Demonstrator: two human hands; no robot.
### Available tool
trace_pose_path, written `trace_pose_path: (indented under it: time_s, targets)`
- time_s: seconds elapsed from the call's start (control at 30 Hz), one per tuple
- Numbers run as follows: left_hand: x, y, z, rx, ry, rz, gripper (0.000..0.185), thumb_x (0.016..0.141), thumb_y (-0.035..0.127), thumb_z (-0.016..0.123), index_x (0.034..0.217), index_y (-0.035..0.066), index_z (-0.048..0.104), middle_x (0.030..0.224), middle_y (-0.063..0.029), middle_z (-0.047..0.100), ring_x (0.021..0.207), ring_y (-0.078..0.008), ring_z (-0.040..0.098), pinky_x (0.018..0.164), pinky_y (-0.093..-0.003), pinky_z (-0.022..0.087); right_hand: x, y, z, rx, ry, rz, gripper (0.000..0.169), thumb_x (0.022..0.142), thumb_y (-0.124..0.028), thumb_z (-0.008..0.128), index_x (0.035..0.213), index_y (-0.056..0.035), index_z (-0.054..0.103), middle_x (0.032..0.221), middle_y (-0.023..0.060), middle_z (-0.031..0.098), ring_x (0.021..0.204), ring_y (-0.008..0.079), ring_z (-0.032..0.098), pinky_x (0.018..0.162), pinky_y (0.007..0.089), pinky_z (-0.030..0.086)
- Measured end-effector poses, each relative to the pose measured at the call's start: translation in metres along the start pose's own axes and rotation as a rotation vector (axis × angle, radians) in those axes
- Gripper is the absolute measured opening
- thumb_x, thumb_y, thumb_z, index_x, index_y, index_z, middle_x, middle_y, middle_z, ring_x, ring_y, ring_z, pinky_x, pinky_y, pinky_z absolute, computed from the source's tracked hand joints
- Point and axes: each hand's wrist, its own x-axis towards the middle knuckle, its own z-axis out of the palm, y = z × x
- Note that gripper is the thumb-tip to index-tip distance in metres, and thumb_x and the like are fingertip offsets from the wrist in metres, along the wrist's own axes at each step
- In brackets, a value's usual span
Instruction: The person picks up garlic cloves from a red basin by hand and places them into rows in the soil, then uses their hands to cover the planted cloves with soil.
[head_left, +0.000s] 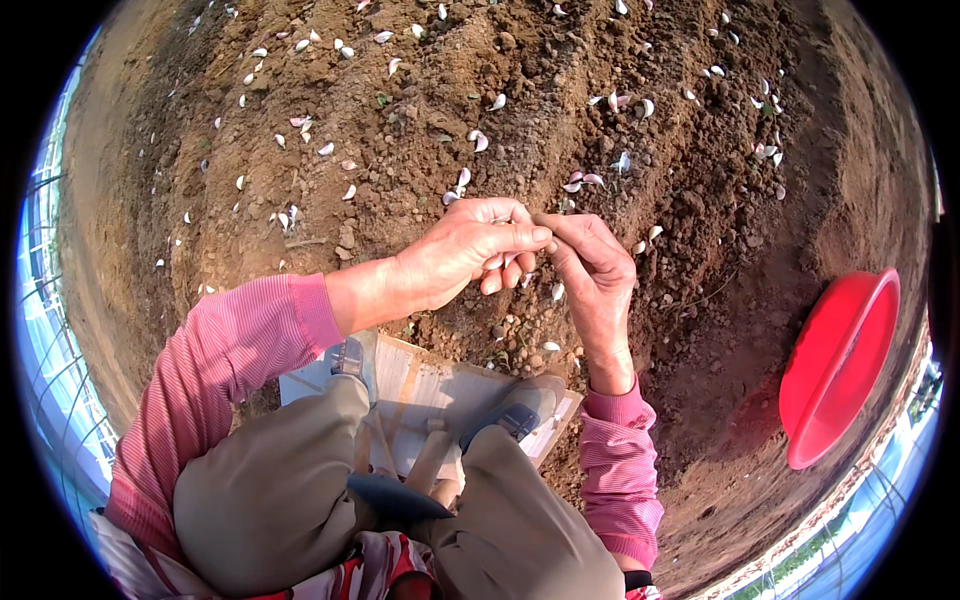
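Note:
My left hand and my right hand meet above the tilled soil, their thumbs and forefingers touching. Pinkish pieces that look like garlic cloves show in the curled fingers of my left hand. What the fingertips of my right hand pinch is too small to tell. White and pink garlic cloves lie scattered over the soil, among them one clove beyond my hands, one just below them and a few close beyond my right hand.
A red plastic basin rests tilted on the soil at the right. Under my shoes lies a flat light board with tape strips. Part of a low seat shows between my legs. Sheeting and netting run along the outer edges.

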Motion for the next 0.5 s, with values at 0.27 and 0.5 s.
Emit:
trace_pose_path:
  time_s: [0.27,0.5]
  targets:
    - [0.005,-0.009,0.006,0.100,-0.024,-0.095,0.024,0.097,0.027,0.060,0.102,0.003,0.063,0.080,-0.0033,0.064,0.062,-0.0078,0.060,0.047,-0.0191,0.044,-0.011,0.022,-0.020,0.375,0.127,0.239,0.016,0.089,-0.002,0.069,0.105,-0.0031,0.073,0.095,0.0016,0.067,0.081,0.0070,0.058,0.070,0.0206,0.047]
    - [0.007,-0.005,0.007,0.067,0.008,-0.067,0.037,0.098,0.036,0.059,0.110,0.002,0.061,0.083,-0.0041,0.063,0.062,-0.0080,0.058,0.048,-0.0192,0.043,0.029,-0.009,-0.050,0.176,0.223,0.012,0.017,0.090,0.000,0.066,0.107,-0.0013,0.071,0.090,0.0003,0.066,0.074,0.0056,0.057,0.063,0.0187,0.045]
